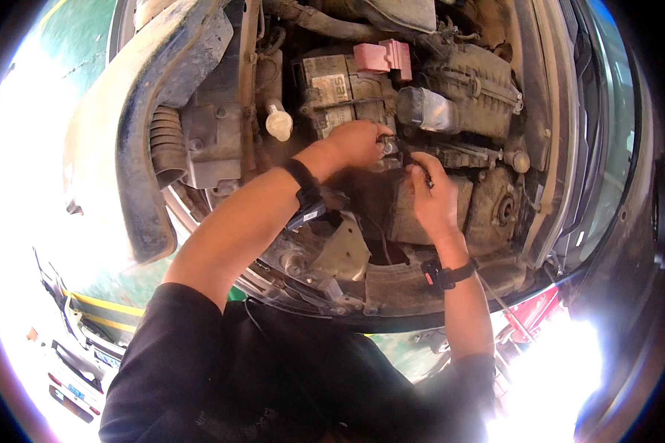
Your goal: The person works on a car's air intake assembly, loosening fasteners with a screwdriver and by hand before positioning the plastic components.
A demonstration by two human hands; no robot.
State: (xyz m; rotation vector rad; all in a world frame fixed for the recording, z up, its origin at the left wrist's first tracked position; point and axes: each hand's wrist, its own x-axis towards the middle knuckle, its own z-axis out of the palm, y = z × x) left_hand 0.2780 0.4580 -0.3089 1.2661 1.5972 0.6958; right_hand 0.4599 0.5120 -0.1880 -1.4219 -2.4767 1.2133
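Observation:
My left hand (358,144) reaches over the near end of a dusty car battery (331,90) in an engine bay. Its fingers are bent together around a small metal fitting (389,148), partly hidden by the fingertips. Close by on the right, my right hand (434,193) has thumb and fingers pinched on a small dark piece, too covered to name. The two hands are a short gap apart. A grey plastic box (403,214) sits below and beside my right hand.
A red terminal cover (383,59) stands beyond the battery. The black air filter housing (473,88) lies to the right. A pale filler cap (279,122) sticks up at left, near a ribbed hose (167,144). The front edge of the bay (421,288) runs beneath my forearms.

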